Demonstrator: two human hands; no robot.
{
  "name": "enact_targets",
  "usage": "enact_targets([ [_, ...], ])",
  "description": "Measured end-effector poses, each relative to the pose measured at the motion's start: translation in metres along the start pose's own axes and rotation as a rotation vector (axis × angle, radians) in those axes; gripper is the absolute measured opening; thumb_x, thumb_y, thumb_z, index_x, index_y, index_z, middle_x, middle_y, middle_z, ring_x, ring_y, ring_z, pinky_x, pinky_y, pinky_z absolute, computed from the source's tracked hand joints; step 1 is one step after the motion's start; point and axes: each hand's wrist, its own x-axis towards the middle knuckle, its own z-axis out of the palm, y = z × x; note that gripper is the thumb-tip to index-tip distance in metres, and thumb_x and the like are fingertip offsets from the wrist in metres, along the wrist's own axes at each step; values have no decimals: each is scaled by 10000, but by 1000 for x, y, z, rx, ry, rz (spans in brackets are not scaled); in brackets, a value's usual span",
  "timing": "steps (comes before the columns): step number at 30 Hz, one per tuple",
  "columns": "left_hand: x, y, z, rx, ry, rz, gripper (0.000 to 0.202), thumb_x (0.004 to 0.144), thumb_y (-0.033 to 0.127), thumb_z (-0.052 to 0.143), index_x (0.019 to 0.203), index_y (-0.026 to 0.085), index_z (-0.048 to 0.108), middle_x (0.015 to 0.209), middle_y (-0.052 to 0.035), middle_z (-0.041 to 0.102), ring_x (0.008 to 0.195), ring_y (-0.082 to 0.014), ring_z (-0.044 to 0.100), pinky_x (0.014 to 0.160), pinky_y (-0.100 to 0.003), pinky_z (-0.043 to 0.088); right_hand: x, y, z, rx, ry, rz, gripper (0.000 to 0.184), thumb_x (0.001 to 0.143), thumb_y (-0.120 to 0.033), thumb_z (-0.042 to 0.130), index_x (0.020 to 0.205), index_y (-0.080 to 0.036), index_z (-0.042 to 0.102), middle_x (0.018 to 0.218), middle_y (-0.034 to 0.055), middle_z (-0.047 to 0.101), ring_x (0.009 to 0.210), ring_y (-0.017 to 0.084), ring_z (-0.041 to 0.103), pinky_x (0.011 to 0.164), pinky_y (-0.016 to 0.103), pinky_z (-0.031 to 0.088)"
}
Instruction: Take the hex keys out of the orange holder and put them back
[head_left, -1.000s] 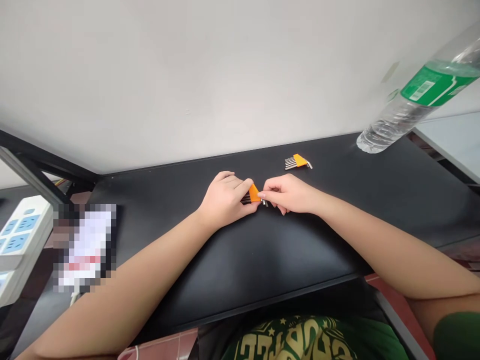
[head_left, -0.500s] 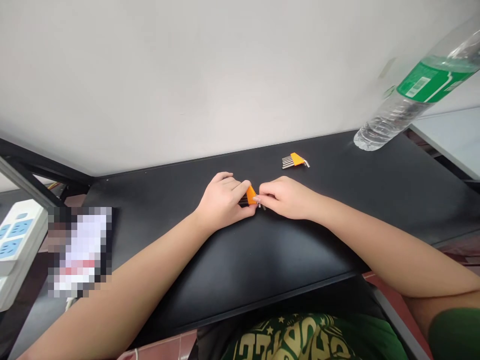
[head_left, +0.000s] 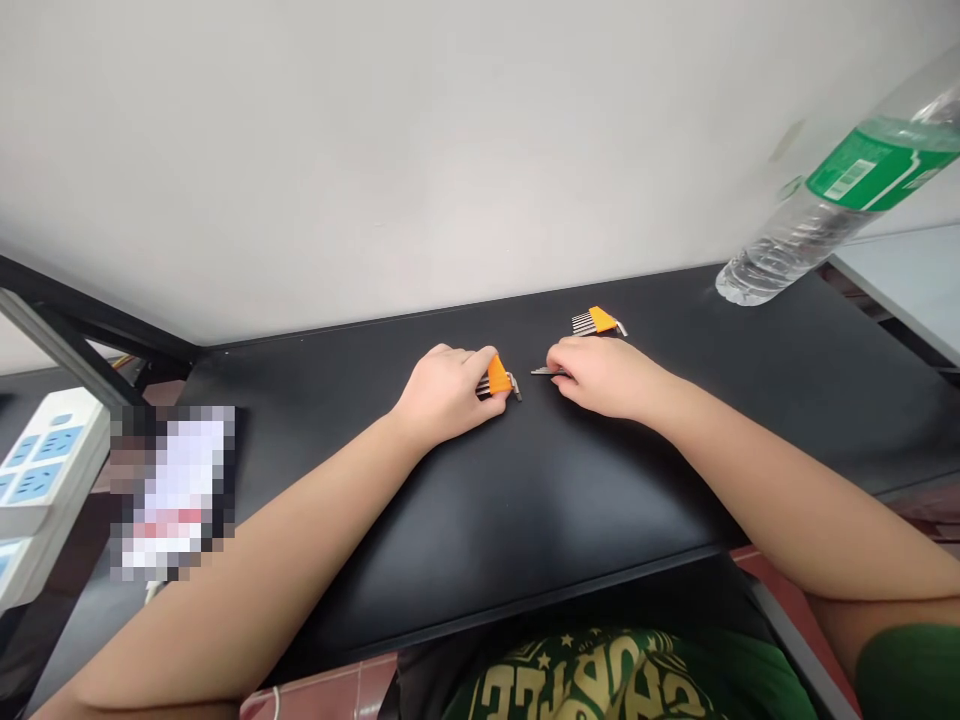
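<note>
My left hand (head_left: 444, 395) rests on the black table (head_left: 525, 500) with its fingers closed round an orange hex key holder (head_left: 499, 377), whose metal keys stick out on both sides. My right hand (head_left: 604, 375) lies a short way to the right and pinches a single silver hex key (head_left: 543, 371), its free end pointing left toward the holder. The key and the holder do not touch. A second orange holder with several hex keys (head_left: 596, 321) lies on the table just beyond my right hand.
A clear plastic water bottle with a green label (head_left: 832, 200) stands at the back right. A white power strip (head_left: 34, 480) and a blurred flat object (head_left: 174, 490) sit at the left. A white wall runs behind the table.
My right hand has drawn away to the right with one hex key pulled out of the holder. My left hand has shifted slightly back with the holder.
</note>
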Motion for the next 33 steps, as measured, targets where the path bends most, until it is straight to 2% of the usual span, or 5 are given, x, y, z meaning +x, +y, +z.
enact_targets([
  [5, 0, -2, 2, 7, -14, 11, 186, 864, 376, 646, 952, 217, 607, 686, 23, 637, 644, -186, 610, 736, -353, 470, 0, -1, -1, -78, -55, 14, 132, 947, -166, 533, 832, -189, 594, 931, 77, 702, 782, 200, 632, 613, 310, 357],
  [9, -2, -4, 4, 17, 20, 47, 269, 885, 402, 636, 1065, 202, 631, 701, 8, 655, 661, -203, 631, 733, -359, 474, -2, -6, -4, -148, -22, -23, 117, 894, -140, 545, 790, -185, 574, 879, 74, 682, 731, 195, 601, 601, 311, 324],
  [15, -3, -5, 6, -9, 61, 85, 332, 894, 405, 651, 1142, 184, 646, 706, -7, 664, 669, -206, 648, 725, -349, 478, -5, -15, -8, 64, 47, -83, 79, 884, -162, 565, 828, -205, 530, 784, 7, 635, 619, 140, 494, 582, 280, 291],
  [18, -3, -6, 7, -17, 92, 126, 356, 910, 415, 639, 1173, 175, 643, 720, -9, 677, 662, -201, 646, 731, -356, 494, -6, -16, -8, 175, 65, -89, 79, 885, -161, 567, 844, -211, 522, 748, -15, 614, 612, 133, 486, 592, 271, 287],
  [33, -3, -3, 4, -18, 101, 189, 331, 941, 442, 599, 1150, 188, 646, 668, 8, 647, 614, -170, 612, 719, -339, 498, -6, -10, -9, 286, 81, -187, 101, 941, -152, 534, 858, -191, 576, 850, 24, 641, 721, 152, 532, 662, 275, 358],
])
